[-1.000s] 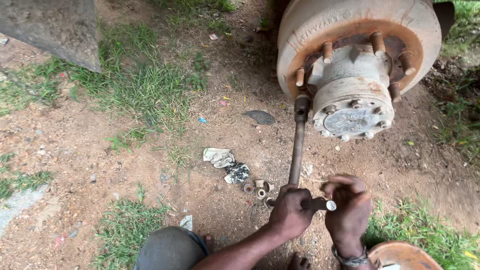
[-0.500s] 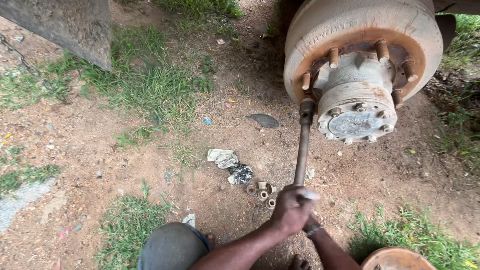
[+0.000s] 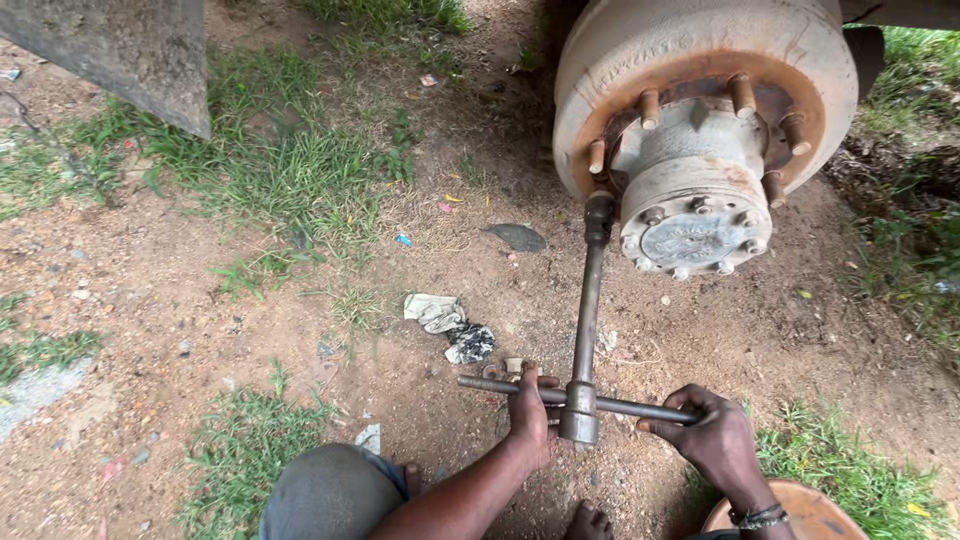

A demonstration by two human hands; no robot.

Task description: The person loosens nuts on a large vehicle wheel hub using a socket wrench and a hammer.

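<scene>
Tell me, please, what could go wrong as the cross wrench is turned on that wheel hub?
The cross wrench meets the hub at an angle near the lower-left stud; its socket might slip off. If it slips, the left hand and right hand, both gripping the crossbar, could strike the dirt. The loose nuts on the ground behind the bar could get lost.
</scene>
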